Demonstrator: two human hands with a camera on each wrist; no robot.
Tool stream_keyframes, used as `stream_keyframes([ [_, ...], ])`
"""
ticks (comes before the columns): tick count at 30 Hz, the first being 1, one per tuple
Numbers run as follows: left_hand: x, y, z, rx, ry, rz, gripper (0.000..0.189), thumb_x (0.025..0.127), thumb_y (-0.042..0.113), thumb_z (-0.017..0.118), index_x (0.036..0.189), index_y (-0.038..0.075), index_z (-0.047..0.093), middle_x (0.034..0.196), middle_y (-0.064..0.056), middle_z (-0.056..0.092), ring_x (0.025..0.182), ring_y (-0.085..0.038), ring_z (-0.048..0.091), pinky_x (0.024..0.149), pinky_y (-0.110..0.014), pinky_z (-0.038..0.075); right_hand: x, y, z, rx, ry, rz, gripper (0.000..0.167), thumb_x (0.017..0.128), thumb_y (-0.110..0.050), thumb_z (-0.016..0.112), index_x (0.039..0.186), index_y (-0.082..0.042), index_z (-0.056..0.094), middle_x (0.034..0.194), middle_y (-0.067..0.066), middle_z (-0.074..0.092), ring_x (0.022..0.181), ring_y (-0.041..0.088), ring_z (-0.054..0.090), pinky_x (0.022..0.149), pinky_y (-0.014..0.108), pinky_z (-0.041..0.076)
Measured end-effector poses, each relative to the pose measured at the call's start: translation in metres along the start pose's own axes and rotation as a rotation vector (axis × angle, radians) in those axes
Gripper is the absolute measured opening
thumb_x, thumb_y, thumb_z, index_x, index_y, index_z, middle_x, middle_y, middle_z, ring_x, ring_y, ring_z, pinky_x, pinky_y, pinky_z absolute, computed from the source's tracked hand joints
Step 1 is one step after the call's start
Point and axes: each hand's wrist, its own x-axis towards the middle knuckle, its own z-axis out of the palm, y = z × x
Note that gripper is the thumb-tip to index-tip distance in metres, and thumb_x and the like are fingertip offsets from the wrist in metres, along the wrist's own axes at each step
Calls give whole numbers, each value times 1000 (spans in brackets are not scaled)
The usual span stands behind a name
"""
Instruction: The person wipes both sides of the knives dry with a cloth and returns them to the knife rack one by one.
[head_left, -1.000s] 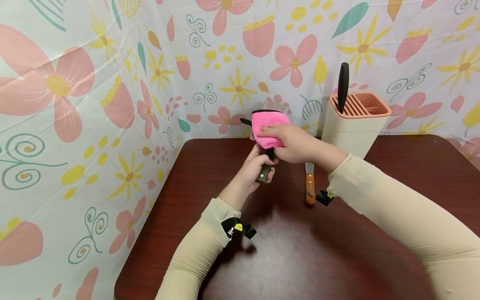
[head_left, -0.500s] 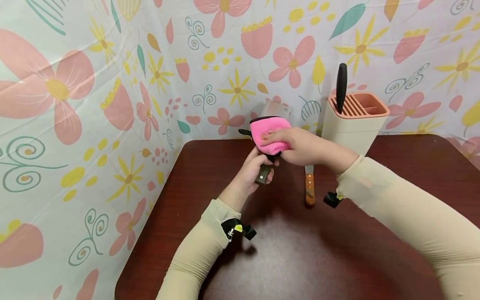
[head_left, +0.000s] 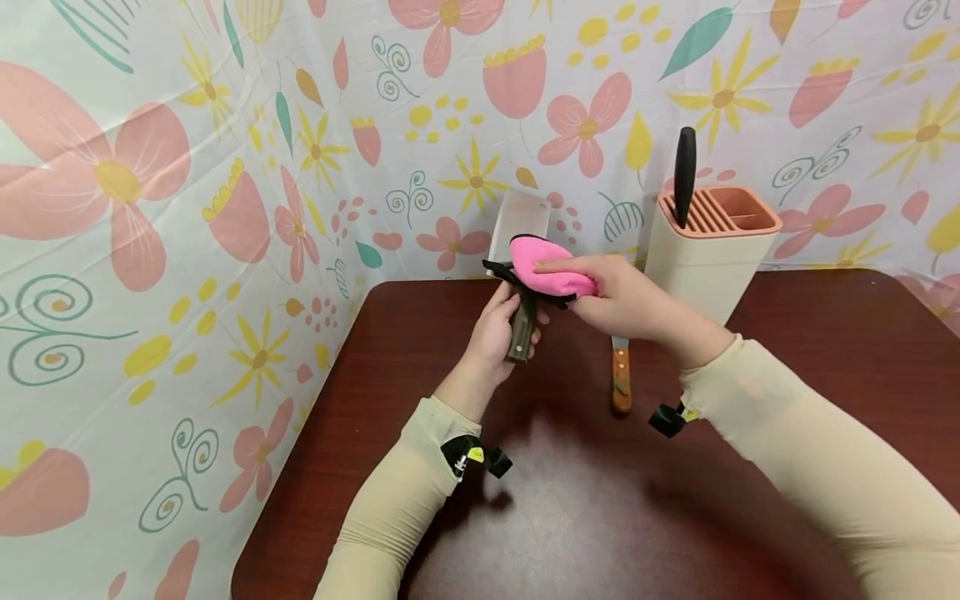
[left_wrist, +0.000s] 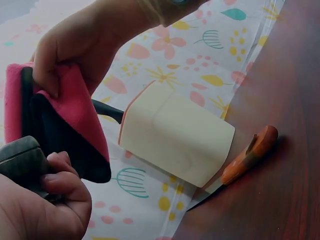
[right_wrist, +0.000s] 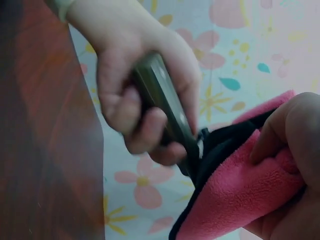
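Note:
My left hand (head_left: 489,340) grips the dark handle of a cleaver (head_left: 519,217), its wide blade pointing up and away from me. Pinched in my right hand (head_left: 630,300) is a pink cloth (head_left: 546,257) with a black side and edging. The cloth folds over the blade's lower part, just above the handle, while the upper blade shows bare in the head view. In the right wrist view, left fingers curl round the riveted handle (right_wrist: 162,92), and the cloth bunches under my right thumb. The left wrist view shows the cloth hiding the blade.
A cream knife block (head_left: 693,267) with an orange slotted top stands at the back right, holding a black-handled knife (head_left: 684,175). A knife with an orange-brown wooden handle (head_left: 620,379) lies before it on the dark red table (head_left: 570,500). Flowered fabric hangs behind and left.
The cloth has come down the blade towards the handle, and my right hand has shifted rightward. The cleaver now leans more to the left, with much more of its blade showing.

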Motion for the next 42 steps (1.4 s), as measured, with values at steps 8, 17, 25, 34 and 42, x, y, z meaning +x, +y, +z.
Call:
stream_keyframes([
  [8, -1, 1, 1, -48, 94, 3, 49, 112, 24, 25, 158, 38, 36, 93, -4, 62, 51, -15, 50, 46, -26, 45, -5, -9, 34, -70, 55, -58, 61, 82, 2, 58, 143, -3, 59, 135, 16, 69, 116, 29, 69, 100, 42, 54],
  [17, 6, -1, 1, -110, 126, 116, 46, 110, 22, 36, 155, 23, 46, 155, 0, 49, 125, -6, 54, 98, -20, 49, -12, -24, 49, -140, -96, 1, 66, 85, 0, 52, 151, 0, 48, 161, 19, 42, 154, 36, 34, 127, 51, 26],
  [25, 7, -2, 2, -129, 200, 106, 40, 108, 20, 41, 144, 9, 55, 130, 2, 60, 115, -9, 56, 95, -21, 51, -31, -27, 62, -153, -48, -26, 66, 82, 3, 52, 148, -2, 52, 157, 15, 49, 152, 36, 40, 125, 51, 31],
  [34, 7, -5, 2, -160, 252, 58, 19, 104, 15, 45, 112, 13, 62, 99, 5, 63, 92, -8, 60, 80, -20, 53, -46, -28, 70, -131, -8, -30, 67, 80, 4, 52, 147, -3, 55, 154, 13, 53, 150, 35, 43, 124, 49, 32],
  [42, 6, -7, 2, -144, 260, 37, 20, 104, 15, 41, 101, 18, 60, 90, 4, 62, 82, -7, 58, 73, -20, 52, -53, -33, 74, -134, 7, -28, 66, 80, 3, 53, 146, -4, 57, 153, 12, 55, 149, 34, 44, 124, 48, 34],
])
